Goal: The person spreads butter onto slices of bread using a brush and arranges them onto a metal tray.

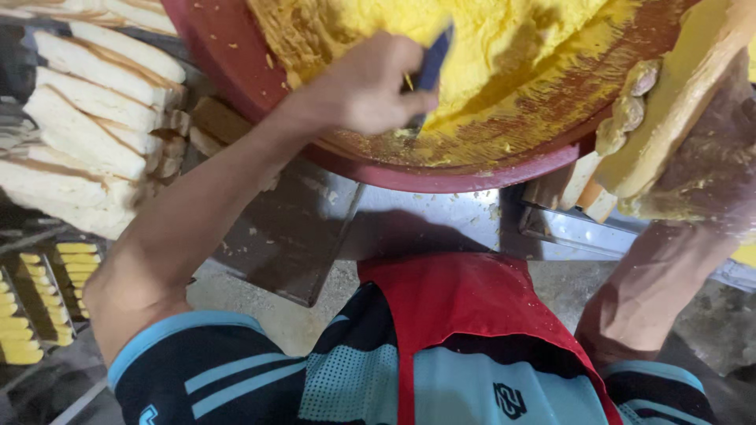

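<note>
Steel bench below, I'm pinching the stiff blue scraper [431, 67] in my left hand [370, 86], dragging soft, sticky yellow spread [504, 39] at twelve o'clock, while my right hand [701, 149] is clasping a light, crumbly bread slice [669, 110].

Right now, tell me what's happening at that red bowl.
A person in a red apron works over a large red bowl of yellow paste. The left hand grips a dark blue scraper and presses it into the paste at the bowl's near edge. The right hand, smeared with paste, holds a coated slice of bread by the rim. Plain bread slices are stacked at the left.
</note>
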